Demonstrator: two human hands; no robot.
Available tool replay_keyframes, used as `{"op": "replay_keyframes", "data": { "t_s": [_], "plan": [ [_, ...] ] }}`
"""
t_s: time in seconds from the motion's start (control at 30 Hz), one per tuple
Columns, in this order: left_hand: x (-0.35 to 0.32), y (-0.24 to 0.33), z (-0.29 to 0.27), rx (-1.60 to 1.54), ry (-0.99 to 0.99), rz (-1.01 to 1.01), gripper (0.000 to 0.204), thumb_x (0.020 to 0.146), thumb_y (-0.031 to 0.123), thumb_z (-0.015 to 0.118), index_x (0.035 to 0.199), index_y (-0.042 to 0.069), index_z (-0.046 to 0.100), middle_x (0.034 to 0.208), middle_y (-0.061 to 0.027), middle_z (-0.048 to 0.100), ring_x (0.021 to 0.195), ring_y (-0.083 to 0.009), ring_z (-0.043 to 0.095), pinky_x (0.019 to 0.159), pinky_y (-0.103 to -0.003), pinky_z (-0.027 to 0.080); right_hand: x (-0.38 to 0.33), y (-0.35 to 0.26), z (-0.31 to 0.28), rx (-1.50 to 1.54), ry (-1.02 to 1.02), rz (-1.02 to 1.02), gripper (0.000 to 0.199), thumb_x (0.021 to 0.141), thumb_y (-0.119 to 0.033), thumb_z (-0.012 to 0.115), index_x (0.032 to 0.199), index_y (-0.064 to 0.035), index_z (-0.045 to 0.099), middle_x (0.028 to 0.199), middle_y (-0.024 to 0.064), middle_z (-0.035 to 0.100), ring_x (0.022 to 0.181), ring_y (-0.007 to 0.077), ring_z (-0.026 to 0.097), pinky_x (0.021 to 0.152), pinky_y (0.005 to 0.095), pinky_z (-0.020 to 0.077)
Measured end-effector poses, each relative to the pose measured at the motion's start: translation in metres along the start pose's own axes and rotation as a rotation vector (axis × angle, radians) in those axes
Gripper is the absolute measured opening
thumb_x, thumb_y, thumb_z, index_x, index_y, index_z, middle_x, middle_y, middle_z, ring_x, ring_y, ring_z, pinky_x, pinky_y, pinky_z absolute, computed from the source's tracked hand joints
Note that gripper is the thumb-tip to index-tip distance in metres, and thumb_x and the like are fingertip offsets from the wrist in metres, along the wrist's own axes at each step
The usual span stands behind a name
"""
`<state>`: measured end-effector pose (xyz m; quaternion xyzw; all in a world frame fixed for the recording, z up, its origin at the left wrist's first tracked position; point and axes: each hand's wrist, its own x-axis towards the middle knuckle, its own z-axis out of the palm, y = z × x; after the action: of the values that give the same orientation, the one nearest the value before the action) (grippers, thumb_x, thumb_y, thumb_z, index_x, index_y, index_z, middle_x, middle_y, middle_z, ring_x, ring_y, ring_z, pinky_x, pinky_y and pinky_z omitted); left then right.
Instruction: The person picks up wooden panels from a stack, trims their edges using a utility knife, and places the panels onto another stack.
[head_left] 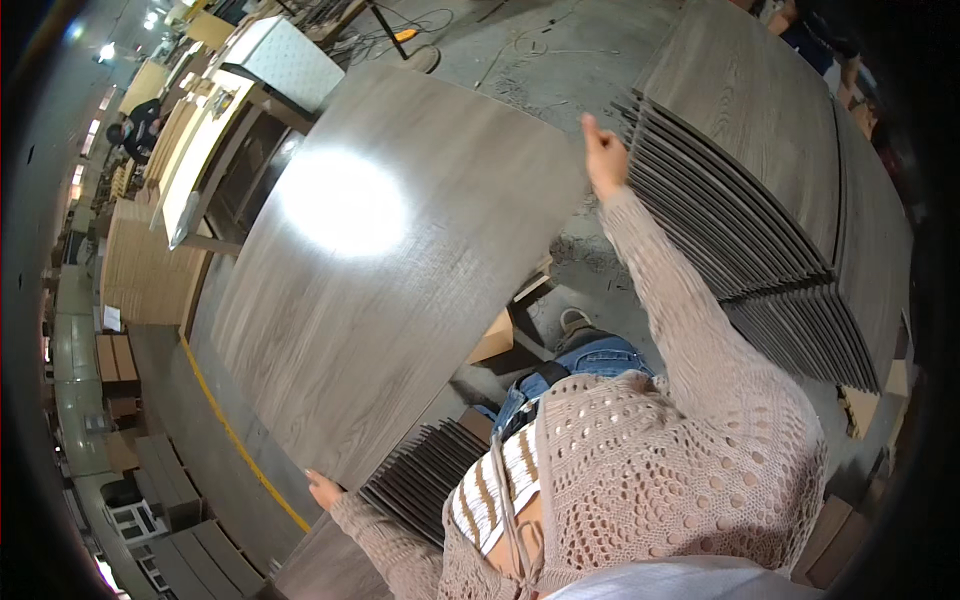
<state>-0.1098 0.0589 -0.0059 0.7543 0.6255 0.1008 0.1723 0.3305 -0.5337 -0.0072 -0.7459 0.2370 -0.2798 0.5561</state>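
A large wood-grain panel (430, 260), grey-brown with a bright glare spot, lies tilted across the middle of the view. My left hand (323, 490) grips its near left corner, thumb on the top face and the other fingers mostly hidden below. At the far right corner my right hand (606, 160) is closed against the edge, thumb pointing away from me and fingers curled. Close to my right arm rises a stack of similar panels (740, 130), their dark edges layered. Another stack of dark-edged panels (425, 470) sits beside my left forearm, under the held panel's near edge.
A wooden workbench (205, 150) and a white box (285, 60) stand at the far left. Pale boards (150, 260) are piled beside them. A yellow floor line (235, 435) runs along the left. Cables and a round stand base (423, 59) lie beyond the panel. Other people work farther off.
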Motion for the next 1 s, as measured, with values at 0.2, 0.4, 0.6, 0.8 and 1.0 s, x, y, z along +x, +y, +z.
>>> {"op": "replay_keyframes", "data": {
  "t_s": [0.2,0.4,0.6,0.8,1.0],
  "plan": [
    [-0.078,-0.011,-0.020,0.043,-0.027,0.042,0.076,0.090,0.059,0.034,0.099,-0.013,0.055,0.100,-0.0309,0.059,0.094,-0.0424,0.056,0.083,-0.043,0.043,0.050,-0.044,0.062,-0.263,-0.194,-0.038,0.068,0.070,-0.077,0.049,0.070,-0.0100,0.060,0.071,0.0039,0.061,0.074,0.0195,0.057,0.085,0.0416,0.0366],
    [-0.157,-0.017,-0.049,-0.025,-0.116,-0.022,0.076,0.090,0.059,0.037,0.102,-0.014,0.055,0.100,-0.0278,0.060,0.090,-0.0377,0.056,0.082,-0.041,0.043,0.089,-0.041,0.076,0.124,-0.422,-0.060,0.063,0.070,-0.073,0.057,0.062,-0.0105,0.053,0.056,-0.0029,0.048,0.056,0.0097,0.045,0.059,0.0269,0.0385],
    [-0.168,-0.034,-0.053,-0.209,-0.120,-0.069,0.077,0.089,0.060,0.039,0.107,-0.014,0.054,0.104,-0.0253,0.060,0.090,-0.0333,0.057,0.083,-0.038,0.044,0.098,-0.044,0.058,-0.002,-0.489,-0.124,0.063,0.068,-0.072,0.062,0.060,-0.0104,0.051,0.054,-0.0040,0.044,0.051,0.0079,0.041,0.051,0.0250,0.0357],
    [-0.156,-0.037,-0.052,-0.175,-0.090,-0.103,0.076,0.090,0.058,0.037,0.113,-0.012,0.053,0.108,-0.0267,0.059,0.096,-0.0347,0.057,0.085,-0.039,0.044,0.081,-0.039,0.077,-0.069,-0.493,-0.136,0.065,0.063,-0.074,0.063,0.060,-0.0108,0.051,0.053,-0.0029,0.046,0.052,0.0078,0.044,0.052,0.0254,0.0395],
    [-0.148,-0.033,-0.050,-0.023,-0.073,-0.073,0.074,0.092,0.055,0.033,0.115,-0.012,0.052,0.111,-0.0291,0.057,0.100,-0.0377,0.057,0.087,-0.039,0.044,0.030,-0.044,0.055,-0.096,-0.513,-0.200,0.064,0.065,-0.074,0.062,0.059,-0.0110,0.050,0.050,-0.0035,0.045,0.047,0.0081,0.043,0.050,0.0249,0.0400]
  ]
}}
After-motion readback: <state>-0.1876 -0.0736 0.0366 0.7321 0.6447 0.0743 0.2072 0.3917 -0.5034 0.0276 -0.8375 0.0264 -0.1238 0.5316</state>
